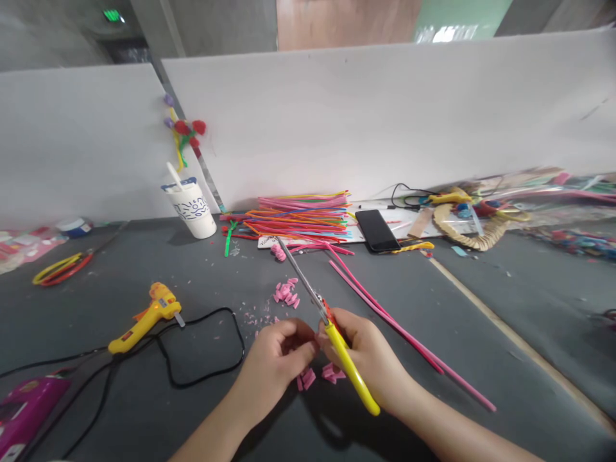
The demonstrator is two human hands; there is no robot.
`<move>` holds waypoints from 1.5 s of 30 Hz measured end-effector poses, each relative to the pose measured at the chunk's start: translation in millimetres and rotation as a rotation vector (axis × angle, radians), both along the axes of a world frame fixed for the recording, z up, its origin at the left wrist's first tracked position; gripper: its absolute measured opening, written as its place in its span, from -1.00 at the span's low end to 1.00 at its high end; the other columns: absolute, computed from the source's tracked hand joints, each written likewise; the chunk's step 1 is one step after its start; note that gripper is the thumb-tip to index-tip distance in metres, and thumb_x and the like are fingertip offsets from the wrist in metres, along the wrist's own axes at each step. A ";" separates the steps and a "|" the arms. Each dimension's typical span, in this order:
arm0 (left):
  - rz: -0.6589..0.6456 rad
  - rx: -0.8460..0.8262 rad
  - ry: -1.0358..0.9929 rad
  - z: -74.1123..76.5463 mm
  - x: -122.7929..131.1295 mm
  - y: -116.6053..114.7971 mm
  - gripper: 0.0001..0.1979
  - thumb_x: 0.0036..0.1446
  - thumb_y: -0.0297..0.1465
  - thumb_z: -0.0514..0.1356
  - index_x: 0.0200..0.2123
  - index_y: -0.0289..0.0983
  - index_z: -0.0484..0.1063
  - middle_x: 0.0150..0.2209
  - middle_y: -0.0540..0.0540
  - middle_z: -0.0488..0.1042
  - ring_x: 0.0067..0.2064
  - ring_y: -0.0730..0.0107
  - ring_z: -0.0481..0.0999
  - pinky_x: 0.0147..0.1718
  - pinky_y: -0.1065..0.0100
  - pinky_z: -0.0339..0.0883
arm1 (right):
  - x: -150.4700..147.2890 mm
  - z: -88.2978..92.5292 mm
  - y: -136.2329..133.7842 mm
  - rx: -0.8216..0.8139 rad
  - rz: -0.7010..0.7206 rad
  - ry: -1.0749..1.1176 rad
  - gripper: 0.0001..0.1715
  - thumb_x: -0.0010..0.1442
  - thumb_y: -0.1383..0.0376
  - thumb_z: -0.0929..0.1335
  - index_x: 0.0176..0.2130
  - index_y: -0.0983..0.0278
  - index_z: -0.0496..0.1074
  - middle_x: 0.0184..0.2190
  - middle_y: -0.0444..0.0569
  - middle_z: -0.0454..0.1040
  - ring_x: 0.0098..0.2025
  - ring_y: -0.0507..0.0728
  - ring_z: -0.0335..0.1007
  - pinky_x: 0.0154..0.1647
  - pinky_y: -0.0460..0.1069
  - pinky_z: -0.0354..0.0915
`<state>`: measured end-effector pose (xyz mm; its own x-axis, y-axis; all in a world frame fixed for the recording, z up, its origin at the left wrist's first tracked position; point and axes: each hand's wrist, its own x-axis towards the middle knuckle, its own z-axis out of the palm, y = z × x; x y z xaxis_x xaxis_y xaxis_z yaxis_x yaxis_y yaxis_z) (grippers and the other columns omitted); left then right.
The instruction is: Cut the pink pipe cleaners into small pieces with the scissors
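Head view: tool in the right hand

From my distant seat, I see this hand grasping the tool, whose long axis runs forward and leftward from the fingers. The left hand is just beside, its fingers curled; whether they pinch something, I cannot tell. Pink bits lie ahead, left of the tool, nearer to the left hand.

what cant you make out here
All in the head view:
Anything the left hand may pinch: hidden by the hand itself.
The red part of the yellow-handled tool: partly hidden by the right hand.
The purple object's full shape: cut off by the left edge.
Writing on the white sheet: too small.
Colourful heap at far right: blurred.
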<state>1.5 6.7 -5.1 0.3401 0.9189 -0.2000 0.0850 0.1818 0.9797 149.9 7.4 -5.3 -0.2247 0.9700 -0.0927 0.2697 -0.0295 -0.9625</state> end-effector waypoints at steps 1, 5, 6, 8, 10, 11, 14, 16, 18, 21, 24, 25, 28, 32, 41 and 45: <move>0.017 -0.012 -0.006 0.0 0.0 -0.1 -0.89 -0.02 -0.39 0.18 -0.43 -0.33 0.40 -0.57 0.03 0.33 -0.55 0.54 0.27 -0.58 0.49 0.13 | 0.4 0.8 0.2 0.012 0.000 0.002 -0.89 -0.03 0.36 0.26 -0.53 0.26 0.17 -0.65 -0.27 0.13 -0.62 -0.08 0.04 -0.62 -0.17 0.04; 0.213 -0.067 -0.157 1.6 -4.9 4.0 -0.87 -0.08 -0.37 0.23 -0.43 -0.31 0.40 -0.56 0.03 0.38 -0.59 0.55 0.31 -0.61 0.50 0.16 | 4.2 7.0 -0.8 0.034 0.043 -0.002 -0.87 -0.02 0.30 0.27 -0.49 0.25 0.16 -0.63 -0.27 0.12 -0.61 -0.07 0.06 -0.62 -0.16 0.02; 0.273 -0.062 -0.214 3.0 -7.5 6.1 -0.88 -0.09 -0.39 0.24 -0.43 -0.31 0.40 -0.55 0.02 0.41 -0.58 0.56 0.32 -0.60 0.51 0.18 | 5.4 8.3 -1.4 0.047 0.063 -0.043 -0.86 -0.01 0.29 0.27 -0.48 0.24 0.15 -0.63 -0.28 0.11 -0.61 -0.06 0.06 -0.62 -0.16 0.01; 0.365 -0.027 -0.315 6.6 -14.0 10.5 -0.91 -0.09 -0.42 0.25 -0.45 -0.31 0.41 -0.53 0.00 0.44 -0.57 0.57 0.33 -0.59 0.53 0.19 | 7.5 9.5 -2.2 0.120 0.097 -0.196 -0.83 0.00 0.25 0.27 -0.47 0.22 0.12 -0.65 -0.28 0.13 -0.62 -0.04 0.07 -0.62 -0.15 -0.02; 0.427 0.002 -0.390 10.7 -20.5 13.8 -0.94 -0.08 -0.45 0.24 -0.47 -0.30 0.42 -0.52 0.01 0.46 -0.55 0.58 0.35 -0.56 0.55 0.22 | 8.4 8.2 -2.2 0.232 0.113 -0.405 -0.78 -0.01 0.19 0.28 -0.45 0.21 0.11 -0.64 -0.26 0.20 -0.63 -0.02 0.09 -0.61 -0.13 -0.04; 0.445 0.011 -0.422 12.5 -23.3 14.7 -0.95 -0.07 -0.45 0.24 -0.47 -0.30 0.43 -0.53 0.01 0.46 -0.54 0.58 0.36 -0.55 0.55 0.23 | 8.4 6.8 -1.7 0.282 0.116 -0.504 -0.77 -0.01 0.17 0.29 -0.44 0.21 0.12 -0.64 -0.24 0.24 -0.63 -0.01 0.11 -0.61 -0.12 -0.05; 0.468 0.040 -0.478 16.6 -27.9 14.7 -0.97 -0.06 -0.45 0.23 -0.46 -0.29 0.44 -0.54 0.03 0.46 -0.54 0.57 0.38 -0.56 0.56 0.24 | 8.1 1.0 0.9 0.374 0.139 -0.705 -0.78 0.01 0.15 0.27 -0.37 0.21 0.19 -0.60 -0.17 0.33 -0.60 0.04 0.20 -0.59 -0.11 -0.06; 0.479 0.071 -0.484 17.8 -28.1 13.7 -0.96 -0.04 -0.44 0.22 -0.44 -0.28 0.45 -0.54 0.03 0.46 -0.55 0.58 0.37 -0.57 0.56 0.24 | 8.3 -2.6 2.4 0.404 0.167 -0.779 -0.78 0.04 0.14 0.25 -0.34 0.22 0.22 -0.59 -0.14 0.36 -0.58 0.07 0.25 -0.58 -0.10 -0.06; 0.494 0.099 -0.487 18.1 -27.0 13.1 -0.94 -0.03 -0.43 0.21 -0.42 -0.28 0.45 -0.54 0.03 0.46 -0.55 0.58 0.37 -0.57 0.55 0.24 | 8.8 -5.1 3.0 0.422 0.188 -0.830 -0.77 0.06 0.13 0.23 -0.33 0.23 0.22 -0.60 -0.13 0.37 -0.59 0.09 0.28 -0.59 -0.09 -0.07; 0.509 0.117 -0.494 17.0 -25.1 12.6 -0.94 -0.02 -0.42 0.21 -0.41 -0.28 0.45 -0.54 0.03 0.45 -0.55 0.58 0.37 -0.57 0.55 0.25 | 8.9 -6.8 1.9 0.447 0.202 -0.870 -0.74 0.09 0.10 0.21 -0.34 0.24 0.23 -0.61 -0.11 0.38 -0.59 0.11 0.29 -0.59 -0.08 -0.07; 0.501 0.111 -0.505 15.8 -23.6 10.9 -0.95 -0.01 -0.42 0.20 -0.42 -0.28 0.43 -0.54 0.04 0.42 -0.55 0.60 0.35 -0.58 0.57 0.23 | 7.9 -7.4 -1.0 0.479 0.206 -0.861 -0.73 0.10 0.09 0.20 -0.34 0.25 0.22 -0.61 -0.11 0.39 -0.60 0.11 0.30 -0.59 -0.07 -0.06; 0.495 0.107 -0.509 15.6 -23.2 10.1 -0.95 0.00 -0.42 0.20 -0.42 -0.27 0.43 -0.54 0.05 0.42 -0.56 0.61 0.35 -0.58 0.57 0.23 | 7.5 -7.6 -2.1 0.488 0.206 -0.853 -0.72 0.11 0.08 0.20 -0.33 0.25 0.23 -0.61 -0.11 0.39 -0.60 0.11 0.31 -0.59 -0.08 -0.06; 0.487 0.103 -0.520 16.1 -21.8 8.2 -0.95 0.03 -0.41 0.18 -0.42 -0.26 0.41 -0.53 0.05 0.41 -0.55 0.61 0.34 -0.57 0.57 0.23 | 7.0 -8.4 -4.4 0.501 0.199 -0.844 -0.66 0.12 0.04 0.20 -0.30 0.26 0.24 -0.62 -0.10 0.39 -0.61 0.10 0.31 -0.59 -0.08 -0.05; 0.497 0.103 -0.540 16.0 -20.2 7.7 -0.94 0.04 -0.38 0.17 -0.41 -0.25 0.41 -0.55 0.05 0.40 -0.55 0.60 0.33 -0.58 0.57 0.22 | 7.1 -8.8 -4.5 0.499 0.183 -0.856 -0.63 0.12 0.01 0.18 -0.31 0.26 0.25 -0.62 -0.09 0.39 -0.61 0.10 0.31 -0.60 -0.08 -0.06; 0.487 0.072 -0.602 12.6 -18.7 7.4 -0.94 0.03 -0.38 0.18 -0.42 -0.24 0.38 -0.54 0.07 0.38 -0.55 0.62 0.31 -0.59 0.59 0.20 | 6.4 -7.9 -5.2 0.506 0.203 -0.853 -0.63 0.12 0.01 0.18 -0.30 0.26 0.24 -0.62 -0.10 0.39 -0.61 0.10 0.31 -0.59 -0.07 -0.06; 0.471 0.055 -0.626 13.3 -17.6 8.0 -0.94 0.05 -0.39 0.16 -0.43 -0.25 0.38 -0.54 0.07 0.37 -0.56 0.63 0.30 -0.59 0.59 0.21 | 5.9 -10.1 -5.8 0.500 0.198 -0.852 -0.61 0.11 -0.02 0.19 -0.33 0.26 0.23 -0.62 -0.10 0.39 -0.60 0.11 0.32 -0.59 -0.07 -0.05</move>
<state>-16.0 14.8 8.3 -0.0536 0.9973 -0.0499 -0.5599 0.0114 0.8285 155.8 1.5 -15.4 -0.4342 0.8941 0.1096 0.8303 0.4444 -0.3362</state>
